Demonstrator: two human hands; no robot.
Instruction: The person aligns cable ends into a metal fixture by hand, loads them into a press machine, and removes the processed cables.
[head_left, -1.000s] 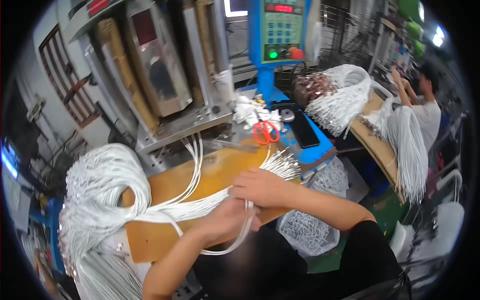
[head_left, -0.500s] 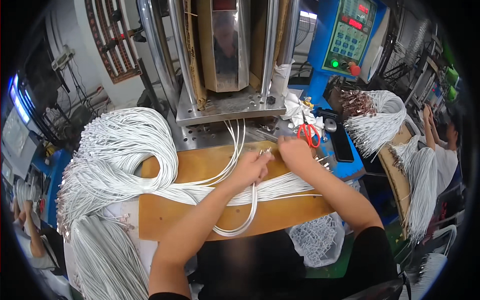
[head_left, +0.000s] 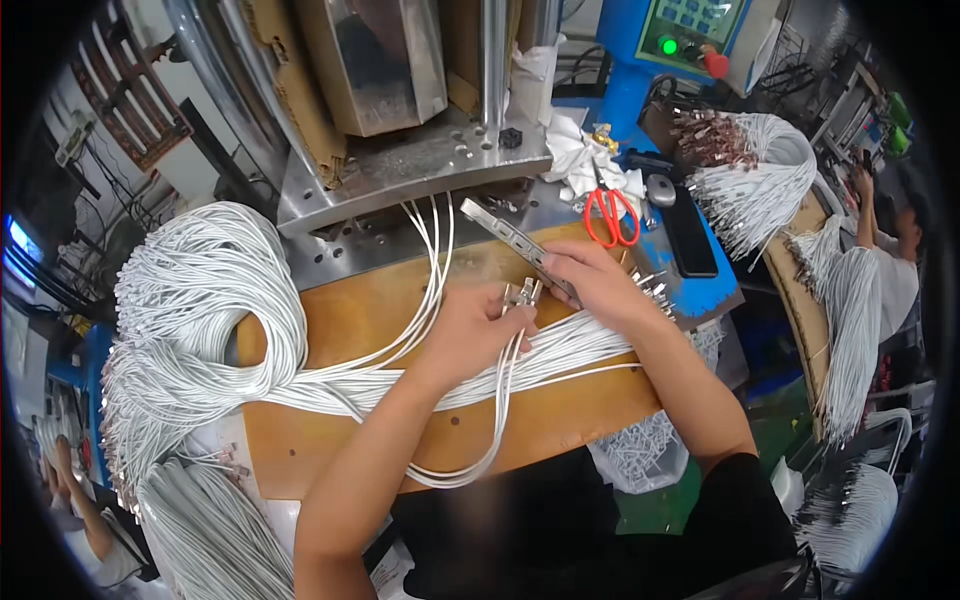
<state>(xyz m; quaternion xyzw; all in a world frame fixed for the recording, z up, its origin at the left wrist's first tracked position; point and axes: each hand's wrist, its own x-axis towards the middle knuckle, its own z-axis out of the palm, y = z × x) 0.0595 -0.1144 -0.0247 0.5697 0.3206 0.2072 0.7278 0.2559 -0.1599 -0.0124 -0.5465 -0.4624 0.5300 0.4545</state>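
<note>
My left hand (head_left: pixel 472 328) is closed around several white cables (head_left: pixel 502 392) near their ends. Metal connectors (head_left: pixel 524 292) stick up from between its thumb and fingers, and the cables loop down below it. In my right hand (head_left: pixel 596 284) is a narrow slotted metal bar (head_left: pixel 512 236), held by one end and tilted with its far end up to the left. The bar is just above the connectors, apart from them. Beneath both hands, a thick bundle of white cables (head_left: pixel 330 388) runs across a brown board (head_left: pixel 440 428).
A press with a steel plate (head_left: pixel 420 195) stands behind the board. Red scissors (head_left: pixel 611 218), a phone (head_left: pixel 690 232) and a control box (head_left: pixel 690 35) are at right. Coiled cables (head_left: pixel 215 275) pile up at left. A bag of small white pieces (head_left: pixel 645 455) sits below the board. Other people work at both sides.
My right hand has raised the metal bar from by the press base, and it now shows plainly. My left hand still grips the cables, their connectors more upright. The whole view has shifted.
</note>
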